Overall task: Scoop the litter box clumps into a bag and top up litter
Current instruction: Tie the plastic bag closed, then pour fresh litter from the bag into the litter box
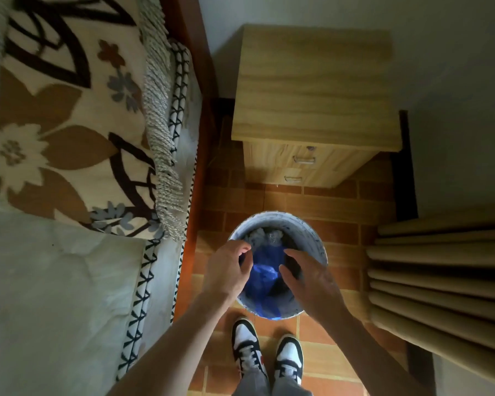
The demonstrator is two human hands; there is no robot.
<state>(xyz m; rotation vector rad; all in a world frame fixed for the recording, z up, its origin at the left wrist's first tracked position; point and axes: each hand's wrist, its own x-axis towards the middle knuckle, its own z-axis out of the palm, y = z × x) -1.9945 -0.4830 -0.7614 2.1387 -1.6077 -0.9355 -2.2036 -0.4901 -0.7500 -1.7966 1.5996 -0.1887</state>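
Note:
A round white bucket (312,232) stands on the tiled floor in front of my feet. Inside it lies a crumpled blue plastic bag (265,274), with pale crumpled material (265,235) at the bucket's far side. My left hand (227,271) hovers over the bucket's left rim with its fingers loosely curled, their tips near the bag's edge; whether they touch it I cannot tell. My right hand (312,281) reaches over the right rim with its fingers spread and straight, holding nothing.
A bed with a floral blanket (69,124) and fringe fills the left side. A wooden nightstand (312,90) with two drawers stands beyond the bucket. Beige curtain folds (440,270) hang at the right. My two sneakers (266,355) stand on the orange tiles.

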